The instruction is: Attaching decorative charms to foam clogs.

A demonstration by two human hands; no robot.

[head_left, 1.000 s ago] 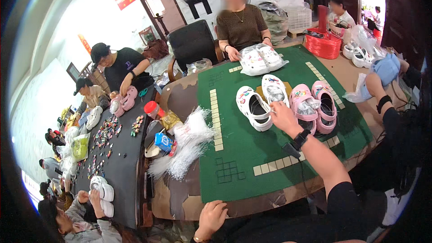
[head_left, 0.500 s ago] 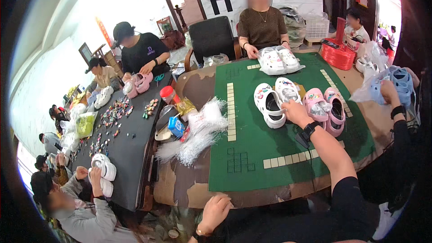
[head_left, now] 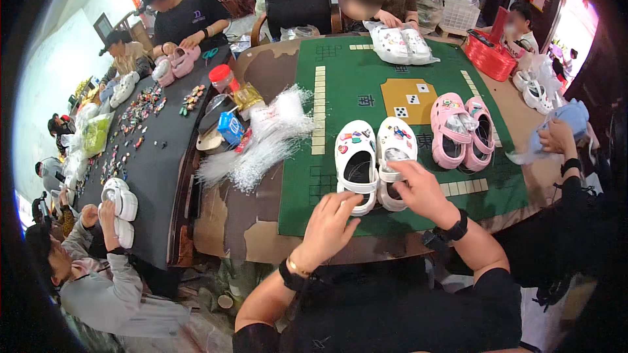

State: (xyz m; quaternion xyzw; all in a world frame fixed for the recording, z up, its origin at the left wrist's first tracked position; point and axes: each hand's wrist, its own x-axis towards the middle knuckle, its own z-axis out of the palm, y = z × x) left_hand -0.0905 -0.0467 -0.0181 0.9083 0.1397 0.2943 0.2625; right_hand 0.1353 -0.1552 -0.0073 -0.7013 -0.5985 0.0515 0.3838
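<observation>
A pair of white clogs stands on the green mat [head_left: 301,202] in front of me, toes pointing away, with colourful charms on the uppers. At the heel of the left white clog [head_left: 349,150] is my left hand [head_left: 329,225], its fingers apart and nothing seen in them. My right hand [head_left: 424,191] hovers over or touches the back of the right white clog [head_left: 396,132], thumb and fingers spread; contact cannot be told. Clear wrapping shows inside the right clog. Just to the right sits a pair of pink clogs [head_left: 451,132], also with charms.
Left of the mat lie white plastic strands [head_left: 261,144], a red-lidded jar [head_left: 223,78] and a blue box [head_left: 230,128]. Across the table a person holds bagged white clogs [head_left: 400,44]. Co-workers handle clogs at the black table [head_left: 163,176]. At right, another person's hand [head_left: 557,136] holds blue clogs.
The white clogs have come nearer to me, away from the mat's middle. My left hand has risen from the table edge to them; my right hand has drawn back to the heel. The view has shifted.
</observation>
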